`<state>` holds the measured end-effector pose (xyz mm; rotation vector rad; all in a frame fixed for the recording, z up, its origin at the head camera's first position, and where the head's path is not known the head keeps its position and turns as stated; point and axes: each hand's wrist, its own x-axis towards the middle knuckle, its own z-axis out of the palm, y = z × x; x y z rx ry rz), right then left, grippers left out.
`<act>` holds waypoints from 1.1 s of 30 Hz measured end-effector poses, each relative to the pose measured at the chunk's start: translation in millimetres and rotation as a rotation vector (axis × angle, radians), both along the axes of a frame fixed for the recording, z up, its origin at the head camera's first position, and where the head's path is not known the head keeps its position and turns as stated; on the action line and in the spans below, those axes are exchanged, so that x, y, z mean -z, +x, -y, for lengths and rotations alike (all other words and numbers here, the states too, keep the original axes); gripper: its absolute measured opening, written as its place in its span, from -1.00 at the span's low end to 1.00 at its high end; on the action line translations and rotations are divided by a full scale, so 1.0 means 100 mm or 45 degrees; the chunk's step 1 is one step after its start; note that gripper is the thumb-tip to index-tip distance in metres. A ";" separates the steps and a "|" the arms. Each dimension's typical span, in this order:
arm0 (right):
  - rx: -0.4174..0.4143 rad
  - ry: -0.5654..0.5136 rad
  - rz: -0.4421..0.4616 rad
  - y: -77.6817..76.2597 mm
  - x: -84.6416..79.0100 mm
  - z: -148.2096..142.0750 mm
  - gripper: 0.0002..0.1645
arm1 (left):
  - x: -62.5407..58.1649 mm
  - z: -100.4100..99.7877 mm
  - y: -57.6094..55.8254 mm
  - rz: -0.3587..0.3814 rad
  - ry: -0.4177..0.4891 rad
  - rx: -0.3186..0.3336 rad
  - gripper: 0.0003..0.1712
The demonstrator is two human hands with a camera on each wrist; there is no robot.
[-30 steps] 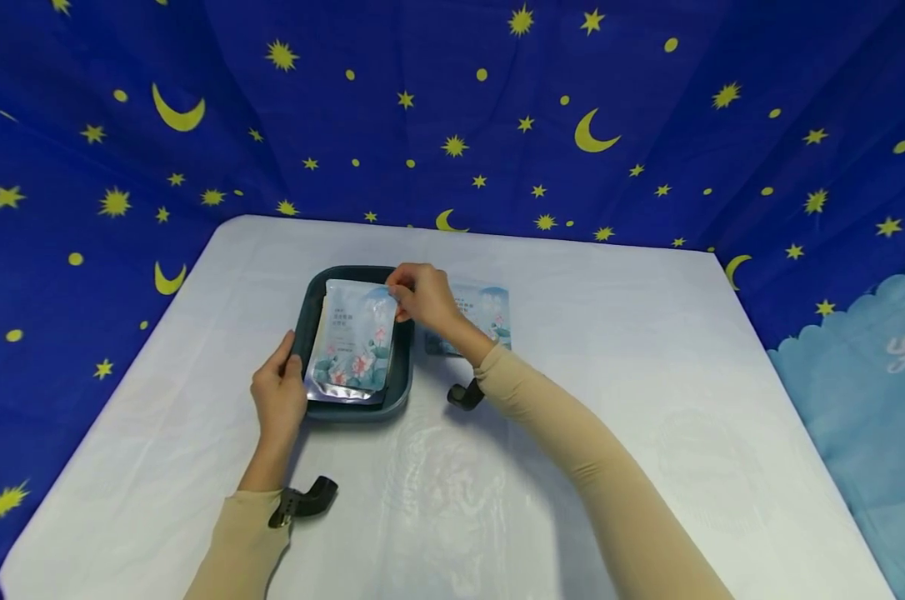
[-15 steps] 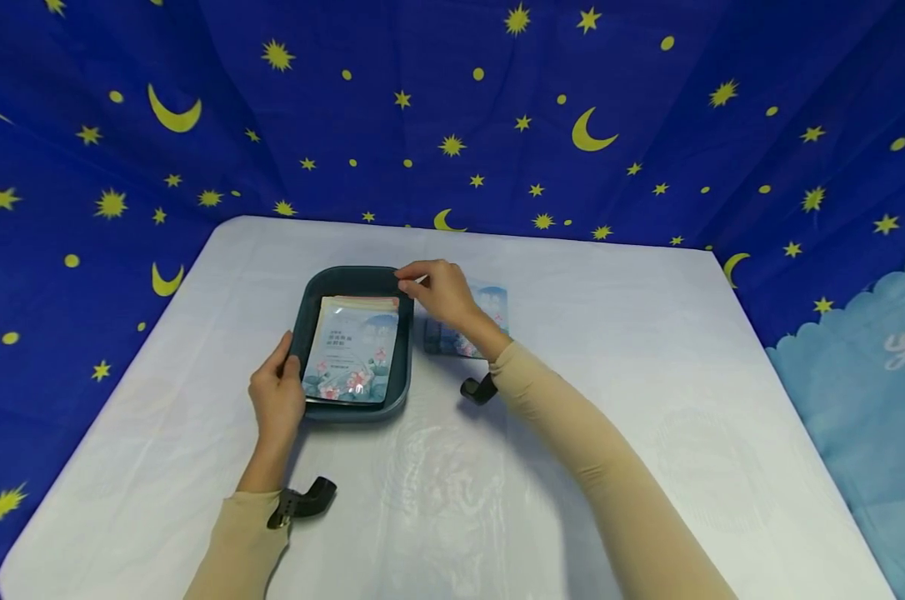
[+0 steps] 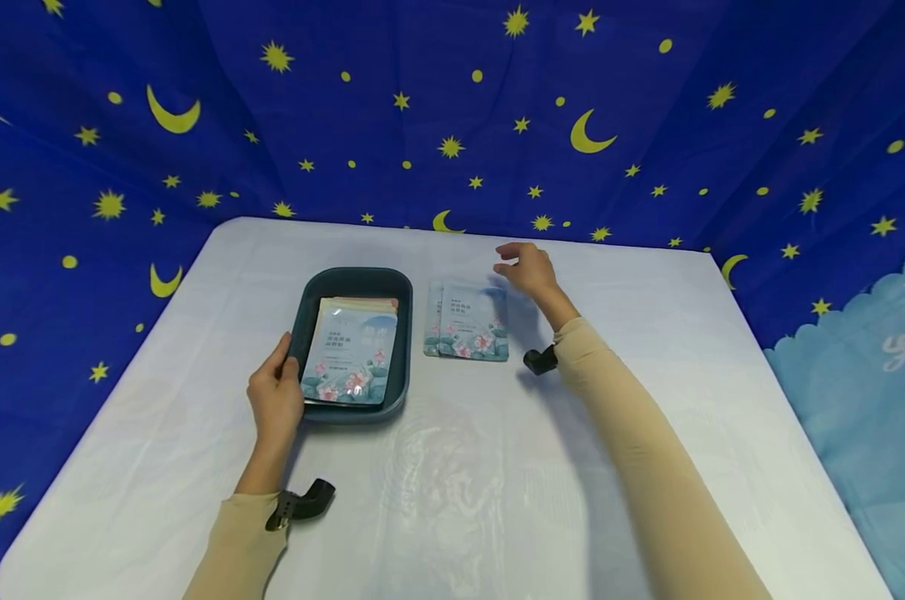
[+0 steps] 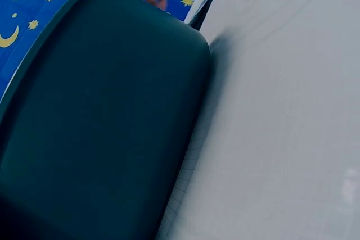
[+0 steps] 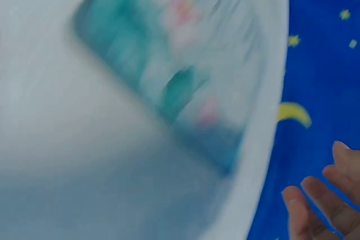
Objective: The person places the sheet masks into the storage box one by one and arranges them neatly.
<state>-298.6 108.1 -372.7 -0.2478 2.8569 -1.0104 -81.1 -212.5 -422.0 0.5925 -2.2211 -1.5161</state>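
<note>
A dark teal plastic tray [image 3: 403, 358] stands left of the middle of the table. My left hand [image 3: 276, 402] holds its left rim, the thumb near the top edge. Inside lies a stack of pale blue sachets with a lotus print; the top sachet [image 3: 350, 357] faces up. Two similar flat sachets overlap on the table to the right of the tray, the upper sachet [image 3: 473, 323] covering most of the lower sachet [image 3: 432, 327]. Above their far right corner hovers my right hand [image 3: 529, 269], fingers loosely bent around nothing. The tray's outer wall [image 4: 107, 111] fills much of the left wrist view.
A white cloth [image 3: 452, 483] covers the table. Behind and at the left hangs a blue curtain [image 3: 392, 125] with yellow moons and stars; a light blue cloth [image 3: 865, 400] hangs at the right. Each wrist wears a black camera [image 3: 310, 502].
My right hand has let go of the sachet in the tray and moved right, above the sachets on the table. That sachet now lies lower on its stack. The left hand stays put.
</note>
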 end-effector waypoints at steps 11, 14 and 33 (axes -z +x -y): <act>0.001 0.095 0.244 -0.05 0.31 -0.23 -0.32 | 0.00 0.00 0.03 -0.008 0.017 -0.004 -0.51; -0.002 0.077 0.243 -0.05 0.33 -0.21 -0.29 | 0.00 0.00 0.03 -0.012 0.021 -0.003 -0.51; 0.018 0.092 0.143 0.00 0.51 -0.13 -0.73 | 0.01 0.00 0.00 -0.015 0.014 0.003 -0.51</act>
